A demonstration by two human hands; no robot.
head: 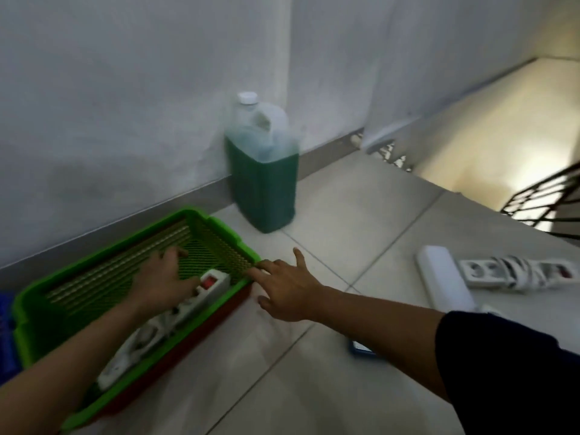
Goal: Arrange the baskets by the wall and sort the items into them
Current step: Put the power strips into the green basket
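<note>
Green basket: near left, beside the wall.
Power strip: inside it, near side.
Left hand: over the strip; blurred, I cannot tell if it grips.
Right hand: fingers spread, touching the right corner; brace there while laying the strip flat.

No legible text anywhere.

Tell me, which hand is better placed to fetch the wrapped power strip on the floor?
Likely the right hand: it is open, empty and nearer the wrapped power strip. The left hand is down in the green basket, over another strip.
</note>
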